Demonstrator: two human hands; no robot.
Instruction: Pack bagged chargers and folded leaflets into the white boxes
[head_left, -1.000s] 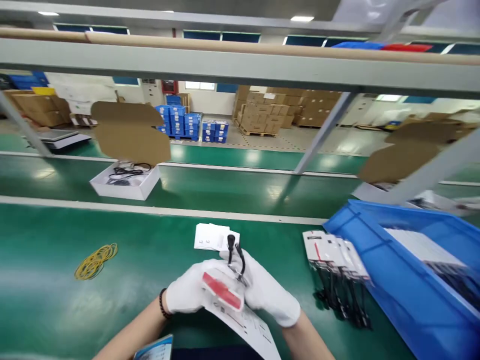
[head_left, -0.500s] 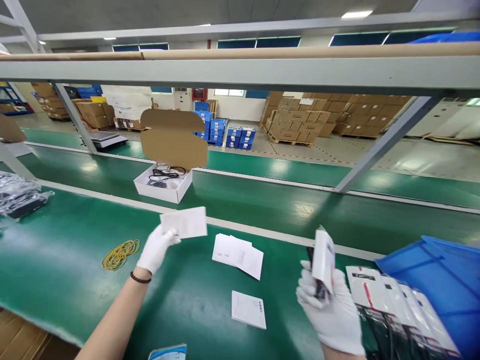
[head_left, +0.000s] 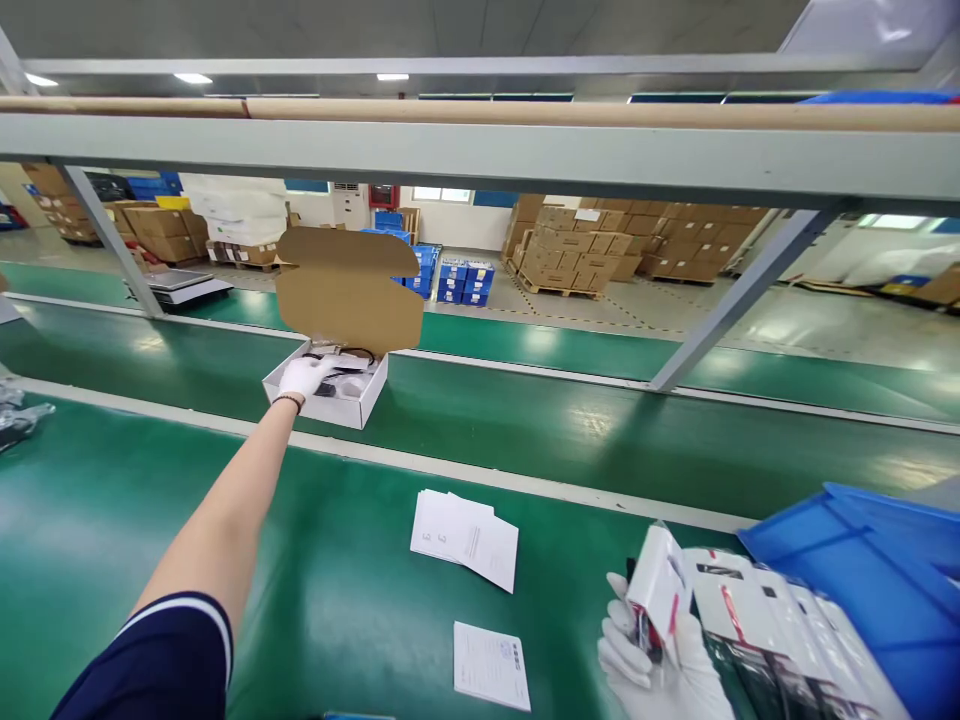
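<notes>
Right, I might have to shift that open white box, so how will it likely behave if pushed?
The white box would probably slide as one stiff piece, since its walls stand straight. Its tall brown lid may sway, as it rises well above them. The black cable could shift, looking loosely looped inside.

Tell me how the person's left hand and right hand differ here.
Place: the left hand reaches into the open white box, while the right hand is beside the bagged packets.
Pose: the left hand is back up, while the right hand has its fingers curled around a white packet.
Distance: the left hand is farther from the camera than the right hand.
Shared: both wear white gloves.
</notes>
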